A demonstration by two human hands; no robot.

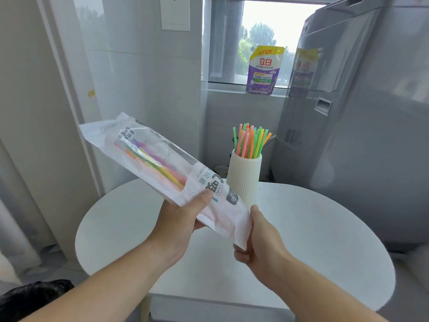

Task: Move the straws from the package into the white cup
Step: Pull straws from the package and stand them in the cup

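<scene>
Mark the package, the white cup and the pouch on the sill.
package (160, 159): head view, on its clear window over the straws.
white cup (242, 180): head view, on its ribbed wall.
pouch (264, 70): head view, on its printed front.

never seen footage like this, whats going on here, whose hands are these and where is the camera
There is no robot here. It is a single picture from a camera worn on a person's head, looking forward and down at their own bare hands. The left hand and right hand both grip a package with coloured straws inside, held above a white table. On the table stands a ribbed white cup holding other straws. A pouch sits on the windowsill behind.
</scene>
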